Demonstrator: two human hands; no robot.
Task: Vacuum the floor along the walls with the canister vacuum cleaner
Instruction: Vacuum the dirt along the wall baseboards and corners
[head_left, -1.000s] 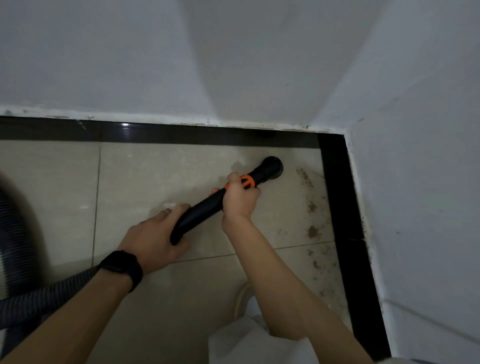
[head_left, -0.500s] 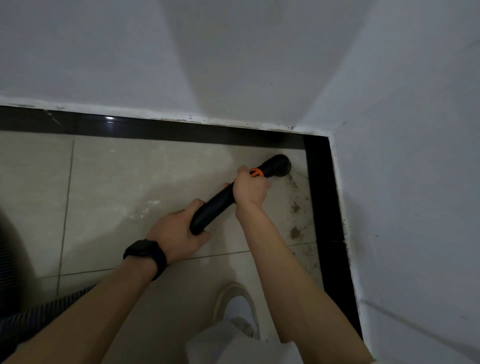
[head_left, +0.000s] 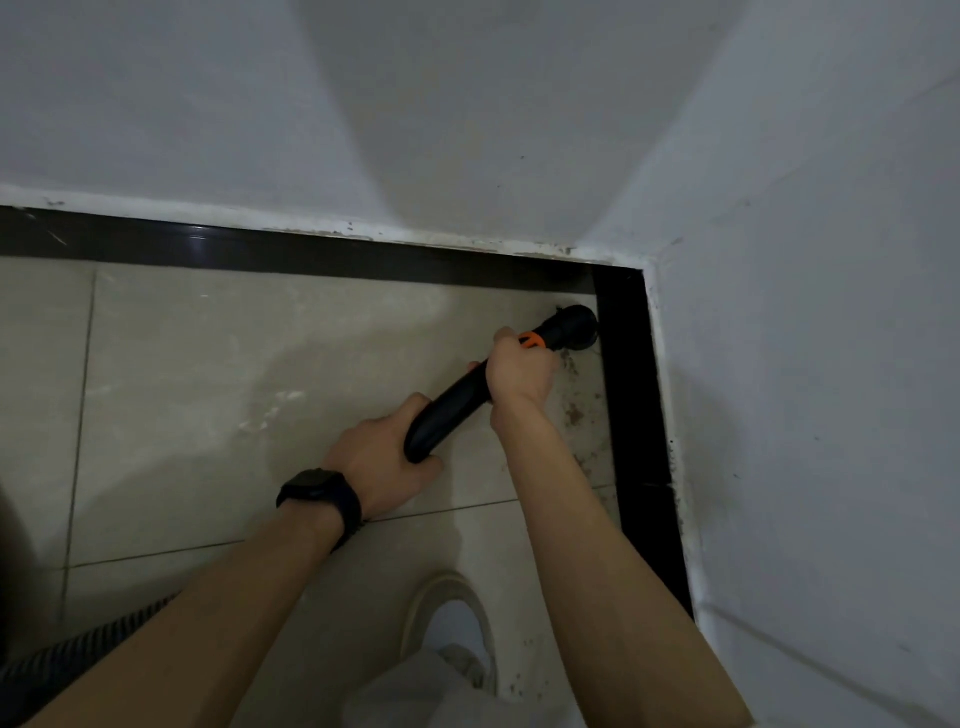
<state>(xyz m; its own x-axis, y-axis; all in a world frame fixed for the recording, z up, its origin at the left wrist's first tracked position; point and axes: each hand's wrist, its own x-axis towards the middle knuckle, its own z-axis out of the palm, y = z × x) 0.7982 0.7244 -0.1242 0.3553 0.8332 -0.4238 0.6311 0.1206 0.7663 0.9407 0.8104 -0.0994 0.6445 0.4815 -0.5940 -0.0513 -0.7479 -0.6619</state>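
A black vacuum wand (head_left: 457, 402) with an orange ring (head_left: 532, 340) lies low over the beige tiled floor (head_left: 234, 395). Its round nozzle (head_left: 574, 327) sits in the corner, against the black baseboard (head_left: 628, 395) of the right wall. My right hand (head_left: 519, 374) grips the wand just behind the orange ring. My left hand (head_left: 384, 462), with a black watch on the wrist, holds the wand's rear bend. The ribbed grey hose (head_left: 78, 654) shows at the lower left edge; the canister itself is out of view.
White walls (head_left: 805, 364) meet in a corner at the upper right, edged by black baseboard along the back and right. Brown dirt specks (head_left: 574, 415) lie on the tile beside the right baseboard. My white shoe (head_left: 452, 618) stands on the floor below my arms.
The wand and both hands have pushed right and forward; the nozzle moved from the open tile into the corner against the right baseboard. My view shifted with it.
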